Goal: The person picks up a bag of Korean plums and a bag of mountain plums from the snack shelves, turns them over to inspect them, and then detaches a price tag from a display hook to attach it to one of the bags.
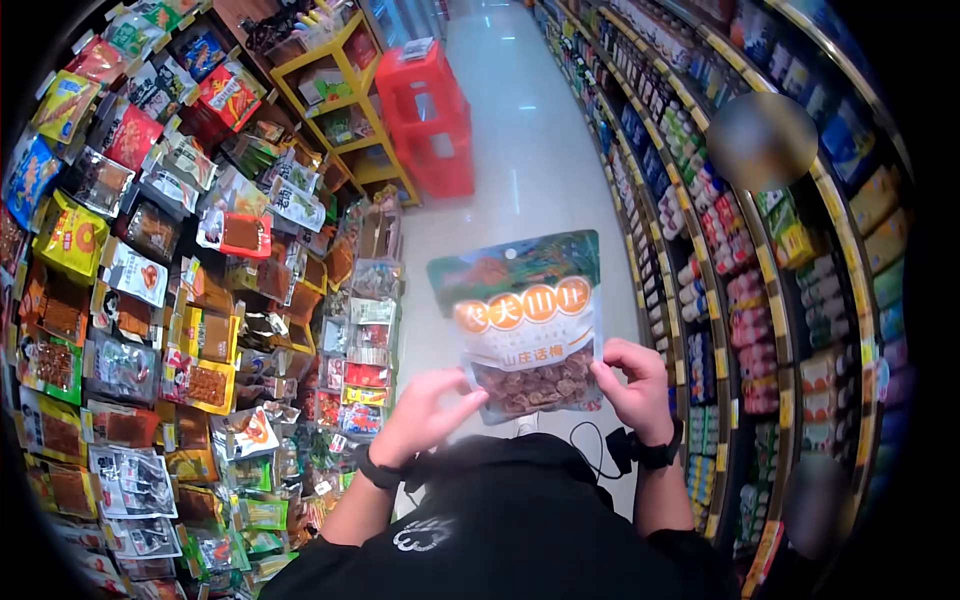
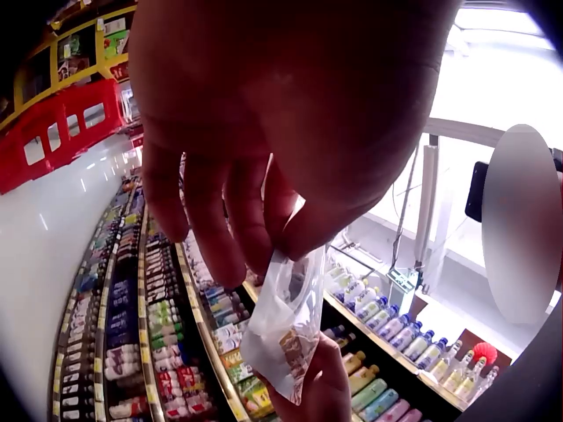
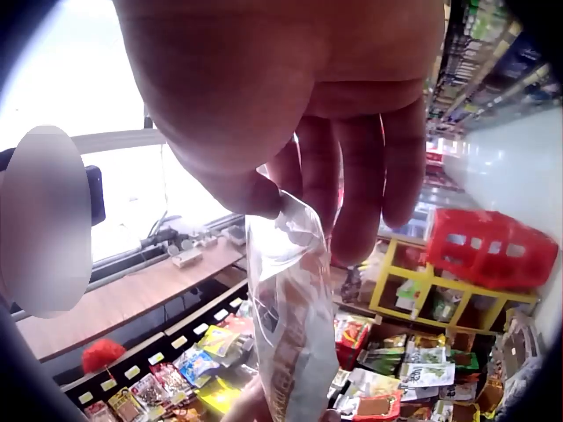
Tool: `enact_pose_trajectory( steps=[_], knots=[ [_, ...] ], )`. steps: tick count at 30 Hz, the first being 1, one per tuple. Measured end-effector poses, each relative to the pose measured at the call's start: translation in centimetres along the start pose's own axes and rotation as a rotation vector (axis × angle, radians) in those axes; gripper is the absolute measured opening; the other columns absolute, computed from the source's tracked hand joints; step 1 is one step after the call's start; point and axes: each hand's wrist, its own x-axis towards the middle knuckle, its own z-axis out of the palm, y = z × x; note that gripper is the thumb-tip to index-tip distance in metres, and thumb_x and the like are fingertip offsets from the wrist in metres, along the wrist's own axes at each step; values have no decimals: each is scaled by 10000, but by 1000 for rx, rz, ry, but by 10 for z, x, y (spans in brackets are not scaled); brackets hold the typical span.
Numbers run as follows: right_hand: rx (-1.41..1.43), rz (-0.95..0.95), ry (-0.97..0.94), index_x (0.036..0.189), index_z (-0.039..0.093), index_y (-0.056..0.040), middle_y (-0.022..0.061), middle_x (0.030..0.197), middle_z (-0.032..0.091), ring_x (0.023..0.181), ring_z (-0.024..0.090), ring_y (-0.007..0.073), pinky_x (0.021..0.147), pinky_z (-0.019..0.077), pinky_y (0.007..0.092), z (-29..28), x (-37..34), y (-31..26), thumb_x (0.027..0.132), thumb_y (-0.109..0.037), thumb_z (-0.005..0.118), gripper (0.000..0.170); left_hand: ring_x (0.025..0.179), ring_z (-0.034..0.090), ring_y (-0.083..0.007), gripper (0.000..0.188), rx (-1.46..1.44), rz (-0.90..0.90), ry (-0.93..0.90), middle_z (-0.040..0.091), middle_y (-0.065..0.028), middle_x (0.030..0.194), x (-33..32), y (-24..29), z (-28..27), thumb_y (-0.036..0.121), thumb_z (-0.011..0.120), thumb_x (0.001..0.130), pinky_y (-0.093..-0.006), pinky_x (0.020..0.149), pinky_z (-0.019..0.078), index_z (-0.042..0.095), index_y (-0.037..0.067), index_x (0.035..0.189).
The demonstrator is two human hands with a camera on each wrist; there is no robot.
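Observation:
A snack pouch [image 1: 530,325] with a green top, orange round labels and a clear window showing dark dried plums is held up in front of the body. My left hand [image 1: 425,412] pinches its lower left edge between thumb and fingers. On the opposite side, my right hand [image 1: 637,385] pinches the right edge. Seen edge-on in the left wrist view, the clear plastic pouch [image 2: 286,325] hangs from the thumb and fingertips of the left hand [image 2: 273,132]. Thumb and fingers of the right hand [image 3: 308,114] grip the pouch [image 3: 290,308] in the right wrist view.
Racks of packaged snacks [image 1: 130,330] line the left side. Shelves of bottles and cartons [image 1: 740,290] run along the right. Stacked red plastic stools [image 1: 425,120] stand ahead beside a yellow shelf unit [image 1: 340,95]. A pale tiled floor [image 1: 510,130] runs between.

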Motion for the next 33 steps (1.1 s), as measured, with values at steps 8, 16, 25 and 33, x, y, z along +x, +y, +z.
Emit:
enact_pose_trajectory(
  steps=[8, 16, 25, 33],
  knots=[
    [101, -22, -170, 840, 658, 43, 83, 757, 656, 684, 614, 172, 652, 480, 293, 21, 126, 24, 883, 1, 705, 76, 883, 632, -101, 125, -285, -99, 213, 694, -31, 932, 61, -43, -27, 100, 726, 959, -284, 820, 510, 700, -20, 983],
    [16, 26, -309, 918, 712, 43, 84, 811, 706, 741, 677, 149, 695, 525, 276, 51, 249, 64, 913, -30, 720, 74, 904, 625, -77, 159, -463, -148, 341, 685, -4, 926, 149, -114, -61, 119, 709, 984, -270, 856, 520, 693, -26, 1048],
    [37, 203, -399, 1029, 684, 46, 19, 920, 697, 835, 639, 70, 773, 522, 243, 86, 415, 114, 973, -38, 687, 101, 817, 556, -24, 70, -766, -168, 421, 623, 54, 893, 315, -206, -134, 89, 672, 1004, -219, 743, 469, 644, 30, 1030],
    [43, 127, -281, 994, 711, 34, 56, 824, 709, 751, 669, 113, 720, 524, 274, 101, 510, 138, 945, -52, 705, 100, 950, 615, -48, 271, -858, -96, 301, 669, 7, 1047, 425, -231, -199, 51, 689, 977, -229, 830, 504, 585, 32, 1227]
  ],
)
